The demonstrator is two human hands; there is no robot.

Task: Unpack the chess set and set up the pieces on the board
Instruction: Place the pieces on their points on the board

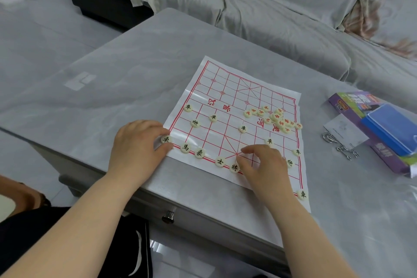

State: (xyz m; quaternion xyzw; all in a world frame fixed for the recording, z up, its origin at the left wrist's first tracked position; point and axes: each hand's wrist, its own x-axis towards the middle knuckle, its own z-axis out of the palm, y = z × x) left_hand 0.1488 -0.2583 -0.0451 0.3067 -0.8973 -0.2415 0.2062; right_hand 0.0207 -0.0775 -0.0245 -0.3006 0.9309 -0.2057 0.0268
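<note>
Paper board lies flat on the grey table, red grid facing up. Black-lettered pieces stand along its near edge and across the near half; red-lettered pieces sit heaped toward the far right. Left hand rests at the near left corner, thumb and forefinger closed on the corner piece. Right hand hovers over the near centre, fingers curled together; whether they hold anything cannot be told. Purple box lies well apart, right.
</note>
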